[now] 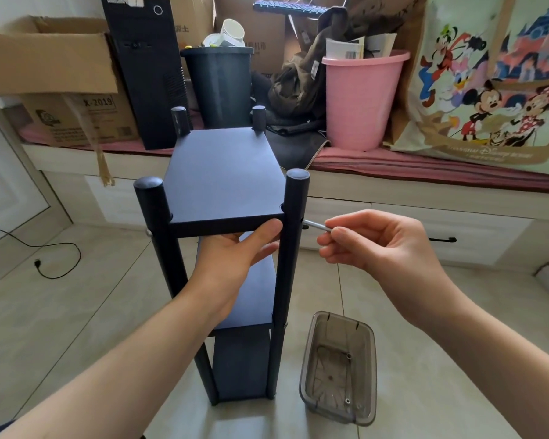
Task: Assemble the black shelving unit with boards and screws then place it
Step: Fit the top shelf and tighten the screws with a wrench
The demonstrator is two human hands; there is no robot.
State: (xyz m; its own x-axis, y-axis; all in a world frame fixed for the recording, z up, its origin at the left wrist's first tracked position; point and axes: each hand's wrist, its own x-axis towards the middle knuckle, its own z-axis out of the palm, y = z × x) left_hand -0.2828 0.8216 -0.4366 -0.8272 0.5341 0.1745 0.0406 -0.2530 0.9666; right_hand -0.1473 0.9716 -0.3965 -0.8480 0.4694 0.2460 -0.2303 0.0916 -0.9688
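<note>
Shelving unit [225, 236] is standing upright on the floor; left hand [235, 251] is gripping the top board's [224, 175] edge to steady it, while right hand [371, 242] is pinching a metal key [317, 225] at the front right post [293, 217], likely tightening a screw.

Black shelving unit [229, 248] stands upright on tiled floor, four round posts, three flat boards stacked in tiers. Top board [224, 175] matte black, level, set between posts just below their rounded tops. Middle board [254, 299] partly hidden behind forearm; bottom board [241, 372] sits close to floor. Thin silver tool [316, 225] meets outer side of near right post [293, 236] at top-board height, tilted slightly down away from post. Small screw head [148, 233] shows on outer side of near left post [162, 239].
</note>
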